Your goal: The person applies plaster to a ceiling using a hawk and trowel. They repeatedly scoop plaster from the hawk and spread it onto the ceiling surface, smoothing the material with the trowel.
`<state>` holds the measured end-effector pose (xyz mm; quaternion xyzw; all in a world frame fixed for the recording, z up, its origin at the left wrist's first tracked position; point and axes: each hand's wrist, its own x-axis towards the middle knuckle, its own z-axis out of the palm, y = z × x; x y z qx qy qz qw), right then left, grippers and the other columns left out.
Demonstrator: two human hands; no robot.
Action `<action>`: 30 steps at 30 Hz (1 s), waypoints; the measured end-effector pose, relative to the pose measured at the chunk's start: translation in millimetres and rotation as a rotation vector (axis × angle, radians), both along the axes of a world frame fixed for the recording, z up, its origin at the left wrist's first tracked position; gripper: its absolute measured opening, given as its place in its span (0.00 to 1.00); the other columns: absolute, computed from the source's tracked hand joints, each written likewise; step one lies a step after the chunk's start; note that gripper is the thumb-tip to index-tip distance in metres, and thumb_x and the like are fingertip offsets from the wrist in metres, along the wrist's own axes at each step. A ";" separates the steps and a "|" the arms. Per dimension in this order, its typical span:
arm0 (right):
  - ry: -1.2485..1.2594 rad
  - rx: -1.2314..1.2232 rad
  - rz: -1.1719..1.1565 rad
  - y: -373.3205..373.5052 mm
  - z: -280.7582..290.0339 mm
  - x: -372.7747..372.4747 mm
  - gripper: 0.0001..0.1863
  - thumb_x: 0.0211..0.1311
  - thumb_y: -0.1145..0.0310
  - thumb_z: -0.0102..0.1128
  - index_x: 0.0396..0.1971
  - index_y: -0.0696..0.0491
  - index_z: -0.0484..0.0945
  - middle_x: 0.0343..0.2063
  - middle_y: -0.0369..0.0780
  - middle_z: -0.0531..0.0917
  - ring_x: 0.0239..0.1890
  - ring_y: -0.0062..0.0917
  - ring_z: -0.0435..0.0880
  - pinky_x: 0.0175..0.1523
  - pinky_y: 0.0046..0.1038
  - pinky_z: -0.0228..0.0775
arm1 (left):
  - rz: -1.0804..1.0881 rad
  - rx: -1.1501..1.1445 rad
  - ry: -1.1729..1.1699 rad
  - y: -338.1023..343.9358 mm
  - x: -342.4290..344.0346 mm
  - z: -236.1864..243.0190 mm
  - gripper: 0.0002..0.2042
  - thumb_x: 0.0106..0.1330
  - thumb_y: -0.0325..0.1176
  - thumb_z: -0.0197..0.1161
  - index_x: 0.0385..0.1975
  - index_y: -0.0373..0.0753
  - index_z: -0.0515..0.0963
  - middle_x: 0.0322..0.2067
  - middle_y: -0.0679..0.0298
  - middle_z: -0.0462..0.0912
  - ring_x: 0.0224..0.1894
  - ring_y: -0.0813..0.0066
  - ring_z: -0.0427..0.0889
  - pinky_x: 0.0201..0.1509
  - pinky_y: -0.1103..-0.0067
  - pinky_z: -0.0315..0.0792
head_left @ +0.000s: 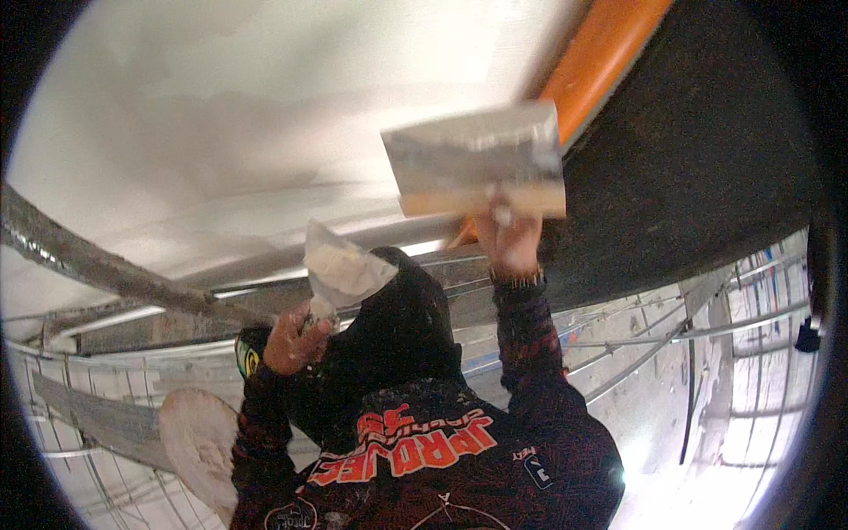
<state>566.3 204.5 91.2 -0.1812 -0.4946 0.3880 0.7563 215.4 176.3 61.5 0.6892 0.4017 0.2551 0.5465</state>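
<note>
The left grip (298, 338) clasped a grey, flared, paste-smeared scraper (344, 267), the right grip (512, 240) (raised higher) a rectangular silvery blade (477, 159).

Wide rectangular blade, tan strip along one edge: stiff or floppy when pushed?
The wide blade is probably stiff lengthwise: the tan strip runs along its lower edge. Its free side may flex a little, as it looks like flat sheet. The shiny face could be slippery, though blur hides finer texture.

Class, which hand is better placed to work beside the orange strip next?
Probably the right hand: its wide blade overlaps the orange strip in view. The left hand, farther away, holds a smaller blade bearing paste.
</note>
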 end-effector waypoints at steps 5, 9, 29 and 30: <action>-0.634 -0.430 0.106 -82.8 26.8 -15.3 0.16 0.60 0.69 0.56 0.49 0.51 0.74 0.55 0.43 0.73 0.58 0.30 0.70 0.62 0.39 0.59 | -0.215 -0.170 0.143 19.5 6.3 41.2 0.24 0.64 0.55 0.53 0.34 0.35 0.74 0.12 0.70 0.69 0.14 0.82 0.69 0.16 0.82 0.62; -1.059 0.276 0.145 -70.0 3.5 -7.9 0.26 0.58 0.68 0.53 0.59 0.48 0.64 0.62 0.41 0.64 0.66 0.40 0.58 0.68 0.44 0.48 | -0.366 -0.081 0.165 20.1 30.3 48.5 0.23 0.66 0.51 0.51 0.36 0.33 0.74 0.13 0.66 0.71 0.13 0.79 0.70 0.17 0.81 0.63; 0.813 -0.974 0.317 -98.9 -45.4 -21.9 0.19 0.52 0.63 0.53 0.45 0.53 0.67 0.33 0.40 0.75 0.31 0.33 0.80 0.33 0.38 0.79 | 0.267 1.156 0.039 54.0 116.5 -63.0 0.12 0.60 0.35 0.62 0.38 0.36 0.73 0.31 0.58 0.80 0.30 0.60 0.81 0.31 0.71 0.74; 0.807 -1.009 0.269 -96.6 -40.1 -24.7 0.19 0.52 0.63 0.53 0.45 0.53 0.67 0.32 0.40 0.75 0.31 0.33 0.80 0.33 0.38 0.79 | 0.267 1.079 -0.025 55.2 116.2 -63.4 0.12 0.60 0.36 0.61 0.39 0.36 0.72 0.31 0.58 0.80 0.30 0.59 0.81 0.31 0.71 0.74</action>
